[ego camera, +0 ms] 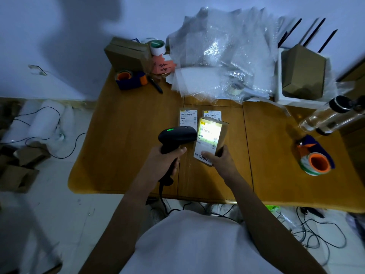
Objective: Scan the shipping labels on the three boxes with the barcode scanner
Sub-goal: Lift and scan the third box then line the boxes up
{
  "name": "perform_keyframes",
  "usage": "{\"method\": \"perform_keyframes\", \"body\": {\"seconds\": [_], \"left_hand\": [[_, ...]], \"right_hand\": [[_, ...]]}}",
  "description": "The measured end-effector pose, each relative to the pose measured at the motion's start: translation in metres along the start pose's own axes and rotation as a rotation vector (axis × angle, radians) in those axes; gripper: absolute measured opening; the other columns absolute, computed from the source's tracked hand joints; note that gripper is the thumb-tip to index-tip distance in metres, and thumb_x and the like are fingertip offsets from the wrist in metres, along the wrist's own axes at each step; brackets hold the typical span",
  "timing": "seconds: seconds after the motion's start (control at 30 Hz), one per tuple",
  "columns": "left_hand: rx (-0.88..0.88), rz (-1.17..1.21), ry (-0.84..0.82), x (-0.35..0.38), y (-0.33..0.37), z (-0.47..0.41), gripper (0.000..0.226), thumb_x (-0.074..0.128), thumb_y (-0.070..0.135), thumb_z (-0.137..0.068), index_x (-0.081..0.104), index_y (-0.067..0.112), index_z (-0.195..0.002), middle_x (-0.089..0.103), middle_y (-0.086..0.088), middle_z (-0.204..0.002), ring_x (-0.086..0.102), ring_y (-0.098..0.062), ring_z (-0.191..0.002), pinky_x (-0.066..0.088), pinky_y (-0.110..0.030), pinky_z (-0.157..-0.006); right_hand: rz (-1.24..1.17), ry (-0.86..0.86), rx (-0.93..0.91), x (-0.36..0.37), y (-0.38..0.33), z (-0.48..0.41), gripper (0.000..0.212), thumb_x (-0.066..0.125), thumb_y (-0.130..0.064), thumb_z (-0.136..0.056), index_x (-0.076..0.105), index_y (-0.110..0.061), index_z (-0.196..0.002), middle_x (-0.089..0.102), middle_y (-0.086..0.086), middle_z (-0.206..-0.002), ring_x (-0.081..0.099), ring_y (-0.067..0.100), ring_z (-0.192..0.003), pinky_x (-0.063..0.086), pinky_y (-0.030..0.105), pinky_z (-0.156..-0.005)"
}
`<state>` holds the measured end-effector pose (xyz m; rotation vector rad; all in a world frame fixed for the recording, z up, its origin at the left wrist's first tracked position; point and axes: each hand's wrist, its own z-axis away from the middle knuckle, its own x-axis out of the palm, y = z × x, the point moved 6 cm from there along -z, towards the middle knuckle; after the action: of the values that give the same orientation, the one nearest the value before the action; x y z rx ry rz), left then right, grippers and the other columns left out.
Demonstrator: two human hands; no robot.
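My left hand [162, 162] grips the handle of a black barcode scanner [176, 138] with a green light lit on top. The scanner's head points right at a small cardboard box [211, 141], which my right hand [220, 162] holds tilted above the wooden table [122, 155]. The white shipping label on that box glows brightly under the scanner's light. Two more labelled boxes lie flat on the table just behind: one [188, 116] on the left, the other [212, 114] partly hidden by the held box.
Bubble wrap [223, 54] is heaped at the back. Tape dispensers sit at back left [131, 79] and at right [316, 157]. A clear bottle [327, 117] lies at the right, cardboard boxes at back left [127, 54] and back right [303, 73]. Cables trail on the floor.
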<state>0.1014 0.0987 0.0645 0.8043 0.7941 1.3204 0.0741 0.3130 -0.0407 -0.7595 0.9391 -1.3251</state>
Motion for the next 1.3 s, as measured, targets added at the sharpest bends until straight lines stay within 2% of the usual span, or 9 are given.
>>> {"method": "perform_keyframes", "body": {"seconds": [0.2, 0.33, 0.4, 0.6, 0.73, 0.93, 1.1, 1.2, 1.3], "left_hand": [[0.030, -0.088, 0.012, -0.002, 0.002, -0.003, 0.034, 0.071, 0.026, -0.094, 0.059, 0.009, -0.067, 0.056, -0.006, -0.057, 0.051, -0.015, -0.044, 0.047, -0.022, -0.050], [0.064, -0.115, 0.005, 0.000, 0.003, -0.003, 0.033, 0.069, 0.025, -0.095, 0.061, 0.004, -0.071, 0.054, -0.013, -0.061, 0.049, -0.018, -0.046, 0.046, -0.024, -0.051], [0.068, -0.125, 0.003, 0.000, 0.003, -0.004, 0.033, 0.069, 0.026, -0.095, 0.060, 0.004, -0.071, 0.054, -0.010, -0.059, 0.050, -0.017, -0.046, 0.046, -0.025, -0.053], [0.067, -0.096, 0.036, 0.000, 0.007, -0.003, 0.031, 0.070, 0.023, -0.095, 0.060, 0.005, -0.072, 0.055, -0.010, -0.060, 0.051, -0.017, -0.047, 0.046, -0.024, -0.051], [0.053, -0.076, 0.035, 0.000, 0.007, -0.003, 0.029, 0.071, 0.023, -0.094, 0.061, 0.005, -0.074, 0.055, -0.009, -0.059, 0.050, -0.020, -0.049, 0.045, -0.027, -0.051], [0.033, -0.070, 0.030, -0.001, 0.005, -0.005, 0.029, 0.071, 0.026, -0.093, 0.063, 0.005, -0.076, 0.056, -0.010, -0.061, 0.050, -0.025, -0.054, 0.045, -0.032, -0.056], [0.040, -0.047, 0.030, 0.000, 0.004, -0.004, 0.027, 0.071, 0.023, -0.094, 0.062, 0.006, -0.074, 0.056, -0.006, -0.058, 0.051, -0.016, -0.047, 0.046, -0.025, -0.050], [0.046, -0.021, 0.035, 0.000, 0.008, -0.006, 0.023, 0.072, 0.023, -0.093, 0.064, 0.006, -0.079, 0.056, -0.006, -0.059, 0.052, -0.015, -0.048, 0.047, -0.024, -0.050], [0.040, 0.006, 0.029, 0.000, 0.010, -0.009, 0.021, 0.072, 0.024, -0.093, 0.065, 0.005, -0.085, 0.057, -0.005, -0.060, 0.052, -0.015, -0.049, 0.047, -0.025, -0.051]], "right_hand": [[0.006, 0.012, 0.004, -0.002, 0.003, -0.003, 0.072, 0.082, -0.030, -0.083, 0.040, -0.022, -0.142, 0.061, 0.005, -0.134, 0.063, 0.025, -0.119, 0.057, 0.046, -0.098], [0.002, 0.017, -0.002, -0.002, 0.000, -0.003, 0.069, 0.081, -0.026, -0.085, 0.041, -0.021, -0.141, 0.063, 0.002, -0.130, 0.064, 0.023, -0.116, 0.058, 0.037, -0.092], [0.003, 0.010, -0.003, -0.002, -0.001, -0.002, 0.067, 0.080, -0.026, -0.086, 0.041, -0.023, -0.141, 0.062, 0.001, -0.128, 0.064, 0.023, -0.115, 0.058, 0.035, -0.089], [-0.013, 0.008, 0.008, -0.003, 0.000, -0.002, 0.061, 0.080, -0.028, -0.085, 0.042, -0.028, -0.131, 0.063, 0.001, -0.128, 0.065, 0.022, -0.114, 0.059, 0.036, -0.089], [-0.034, 0.026, 0.017, -0.004, 0.000, -0.002, 0.055, 0.080, -0.023, -0.085, 0.044, -0.025, -0.127, 0.066, 0.000, -0.122, 0.068, 0.015, -0.105, 0.058, 0.025, -0.075], [-0.021, 0.039, 0.024, -0.004, -0.001, -0.005, 0.054, 0.081, -0.023, -0.085, 0.046, -0.024, -0.126, 0.066, -0.003, -0.118, 0.067, 0.008, -0.099, 0.058, 0.025, -0.076], [-0.017, 0.033, 0.030, -0.004, 0.002, -0.005, 0.056, 0.081, -0.023, -0.085, 0.046, -0.023, -0.129, 0.066, -0.002, -0.119, 0.067, 0.011, -0.101, 0.060, 0.031, -0.082], [0.001, 0.055, 0.046, -0.005, 0.002, -0.008, 0.060, 0.081, -0.024, -0.084, 0.046, -0.019, -0.131, 0.066, 0.001, -0.121, 0.068, 0.019, -0.107, 0.061, 0.037, -0.087], [0.013, 0.104, 0.094, -0.011, 0.003, -0.011, 0.058, 0.082, -0.026, -0.084, 0.042, -0.016, -0.125, 0.065, 0.004, -0.115, 0.068, 0.021, -0.102, 0.060, 0.031, -0.076]]}}
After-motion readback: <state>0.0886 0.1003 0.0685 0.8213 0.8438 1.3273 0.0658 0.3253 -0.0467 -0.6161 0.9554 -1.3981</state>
